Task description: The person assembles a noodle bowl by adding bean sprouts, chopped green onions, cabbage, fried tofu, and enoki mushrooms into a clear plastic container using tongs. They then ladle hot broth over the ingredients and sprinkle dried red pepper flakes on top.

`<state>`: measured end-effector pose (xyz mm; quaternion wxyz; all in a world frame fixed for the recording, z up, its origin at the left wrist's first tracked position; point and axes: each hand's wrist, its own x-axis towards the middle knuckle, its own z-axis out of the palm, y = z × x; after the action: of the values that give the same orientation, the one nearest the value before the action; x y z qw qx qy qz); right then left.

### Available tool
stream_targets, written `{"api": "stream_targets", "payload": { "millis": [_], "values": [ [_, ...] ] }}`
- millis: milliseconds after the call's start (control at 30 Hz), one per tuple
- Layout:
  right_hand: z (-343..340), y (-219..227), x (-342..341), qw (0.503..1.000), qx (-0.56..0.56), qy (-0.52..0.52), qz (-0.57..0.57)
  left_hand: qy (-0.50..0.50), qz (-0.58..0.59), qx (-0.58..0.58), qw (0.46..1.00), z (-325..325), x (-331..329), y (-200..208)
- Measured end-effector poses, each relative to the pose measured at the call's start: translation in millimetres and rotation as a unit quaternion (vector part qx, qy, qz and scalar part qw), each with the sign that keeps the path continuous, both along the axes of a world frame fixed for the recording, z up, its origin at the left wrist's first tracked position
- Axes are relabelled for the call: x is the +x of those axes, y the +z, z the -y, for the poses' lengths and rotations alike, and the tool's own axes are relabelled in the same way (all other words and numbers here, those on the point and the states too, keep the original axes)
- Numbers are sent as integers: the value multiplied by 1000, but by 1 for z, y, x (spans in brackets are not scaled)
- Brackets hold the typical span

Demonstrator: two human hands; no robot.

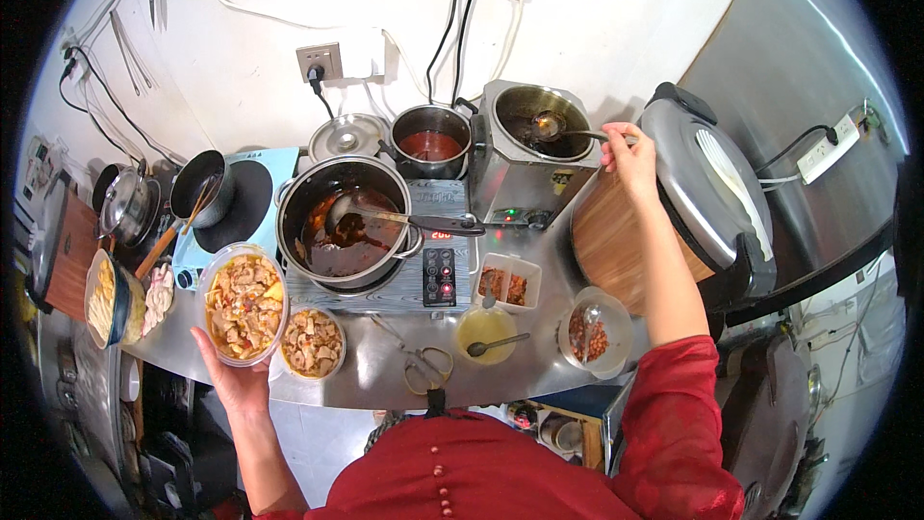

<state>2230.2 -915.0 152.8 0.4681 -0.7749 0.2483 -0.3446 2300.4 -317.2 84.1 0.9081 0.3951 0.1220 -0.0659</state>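
My left hand (238,380) supports a round clear plastic container (244,304) filled with chunks of meat in sauce, raised at the counter's left front. A second, similar tub of meat (314,342) sits just to its right. My right hand (630,162) reaches far right, fingers closed round the handle of a ladle (550,126). The ladle's bowl is down inside a square steel warmer (520,173) whose round well holds dark liquid. Left of the warmer, a large steel pot (344,221) of dark red-brown broth stands on an induction cooker (448,279), another ladle (385,217) resting across it.
Behind stands a smaller pot of red liquid (430,146). Near the front edge are scissors (428,366), a yellowish bowl with a spoon (486,335) and a tub of peanuts (592,332). A large wood-patterned cooker (626,250) blocks the right; a black pan (202,190) stands left.
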Motion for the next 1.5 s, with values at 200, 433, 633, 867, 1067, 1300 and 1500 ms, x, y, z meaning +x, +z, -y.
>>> {"api": "stream_targets", "payload": {
  "millis": [200, 433, 633, 867, 1067, 1300, 1500],
  "values": [
    [-38, 56, -31, 999, 36, 7, 19, 4, -2, -10, 1000, -28, -1, 8],
    [-140, 94, -59, 982, 119, 129, 65, 54, 49, -13, 997, -63, 0, 8],
    [-238, 61, -71, 958, 206, 197, 18, 65, 39, -2, 997, -102, -1, 6],
    [-334, -19, -69, 924, 278, 259, -50, 106, 18, 9, 994, -148, -2, -11],
    [-374, -57, -68, 938, 212, 259, -92, 97, 13, 11, 995, -182, 0, -21],
    [-393, -61, -64, 937, 165, 286, -116, 112, 5, 10, 994, -199, 1, -28],
    [-395, -63, -60, 940, 158, 276, -126, 121, 2, 5, 993, -202, -1, -31]
  ]
}}
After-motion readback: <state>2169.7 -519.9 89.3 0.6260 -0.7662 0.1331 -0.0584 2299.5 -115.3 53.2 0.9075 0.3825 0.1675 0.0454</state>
